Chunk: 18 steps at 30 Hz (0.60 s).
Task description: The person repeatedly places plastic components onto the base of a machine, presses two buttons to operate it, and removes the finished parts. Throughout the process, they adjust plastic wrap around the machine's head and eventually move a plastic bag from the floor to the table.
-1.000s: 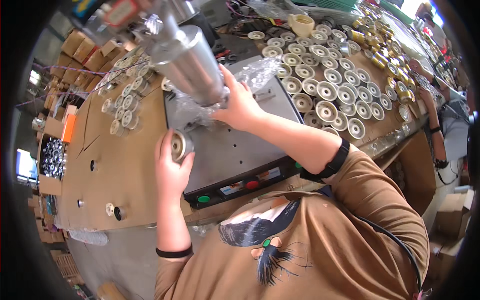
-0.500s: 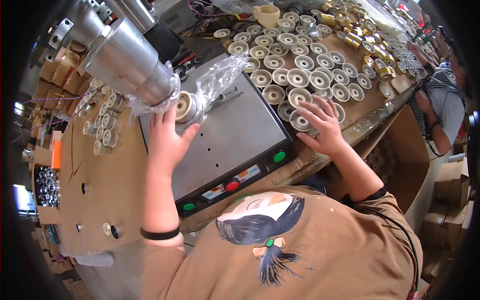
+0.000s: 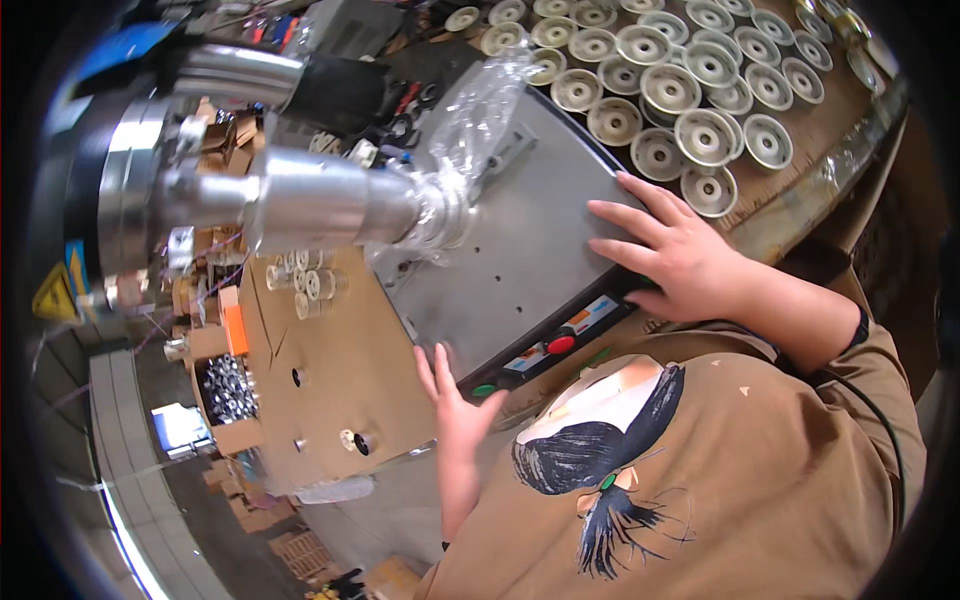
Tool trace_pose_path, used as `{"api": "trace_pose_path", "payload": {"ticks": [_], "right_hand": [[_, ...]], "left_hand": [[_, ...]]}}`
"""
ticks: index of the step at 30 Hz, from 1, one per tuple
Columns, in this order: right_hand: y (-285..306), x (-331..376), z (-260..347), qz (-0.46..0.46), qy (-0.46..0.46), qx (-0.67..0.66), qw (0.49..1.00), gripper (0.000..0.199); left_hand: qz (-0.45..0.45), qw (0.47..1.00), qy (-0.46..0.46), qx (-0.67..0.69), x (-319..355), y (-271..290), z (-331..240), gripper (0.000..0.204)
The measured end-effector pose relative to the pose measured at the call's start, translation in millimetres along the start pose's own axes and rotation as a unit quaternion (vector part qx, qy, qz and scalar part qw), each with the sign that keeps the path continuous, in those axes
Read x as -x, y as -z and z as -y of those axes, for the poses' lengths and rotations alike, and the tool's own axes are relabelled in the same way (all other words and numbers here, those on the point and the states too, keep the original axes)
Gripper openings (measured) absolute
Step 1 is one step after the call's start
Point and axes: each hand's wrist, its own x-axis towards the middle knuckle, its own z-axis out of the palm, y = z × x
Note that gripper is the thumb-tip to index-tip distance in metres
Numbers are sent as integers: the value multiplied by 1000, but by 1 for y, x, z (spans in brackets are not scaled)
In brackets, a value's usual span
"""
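Observation:
My left hand (image 3: 455,400) is open, fingers spread, at the front edge of a grey machine base (image 3: 510,270), close to a green button (image 3: 484,390). My right hand (image 3: 665,250) lies flat and open on the right corner of the same base, above the control strip with a red button (image 3: 560,344). A polished metal press cylinder (image 3: 320,205) reaches down onto the plate, its tip wrapped in clear plastic film (image 3: 465,130). Neither hand holds anything.
Several cream round wheel-like parts (image 3: 690,90) lie in rows on the bench at the upper right. A brown board (image 3: 330,390) at the left carries a few similar parts (image 3: 305,283). A box of small metal pieces (image 3: 228,390) stands at the far left.
My left hand has dropped from under the cylinder to the front edge by the buttons. My right hand came off the rows of parts onto the plate's right corner. The cylinder now meets the plate.

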Motion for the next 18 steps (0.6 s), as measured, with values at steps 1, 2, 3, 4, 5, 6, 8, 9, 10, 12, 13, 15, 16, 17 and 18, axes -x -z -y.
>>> {"api": "trace_pose_path", "payload": {"ticks": [1, 2, 3, 4, 5, 6, 8, 9, 10, 12, 13, 15, 16, 17, 18], "right_hand": [[-9, 0, -3, -33, 3, 0, 999, 71], [-12, 3, -8, -35, -12, -6, 999, 71], [-17, 3, -11, -51, 7, -4, 999, 70], [-21, 3, -14, -68, 26, -1, 997, 69], [-21, 4, -16, -77, 25, -7, 997, 66], [-23, 4, -17, -79, 19, -16, 997, 66], [-27, 4, -18, -104, 41, -29, 993, 65], [-29, 4, -20, -113, 42, -29, 992, 63], [-30, 5, -21, -113, 41, -33, 992, 63], [-30, 6, -21, -110, 42, -39, 992, 61], [-30, 7, -21, -109, 42, -38, 992, 60], [-30, 7, -21, -109, 44, -37, 992, 60], [-31, 7, -22, -110, 46, -33, 992, 60], [-32, 7, -24, -109, 45, -35, 992, 60], [-31, 7, -25, -109, 43, -33, 993, 59]], "left_hand": [[-4, 1000, -11, -9, -2, 0, 3, 119], [-8, 1000, -21, -17, -4, 0, 5, 118], [2, 1000, -17, -23, -3, 1, 7, 119], [12, 999, -18, -30, -4, 1, 7, 119], [17, 999, -15, -40, -5, 1, 5, 120], [20, 998, -10, -51, -4, 3, 5, 121], [31, 997, -15, -65, -3, 5, 11, 123], [31, 997, -20, -69, -4, 3, 13, 124], [33, 997, -18, -72, -4, 2, 12, 124], [39, 998, 0, -42, -3, 2, 12, 125], [40, 998, 4, -44, -2, 2, 12, 125], [41, 998, 2, -43, -1, 3, 12, 125], [43, 998, 5, -45, -2, 3, 10, 125], [50, 997, 8, -62, -3, 4, 7, 126], [57, 995, 11, -80, -4, 4, 4, 126]]}}
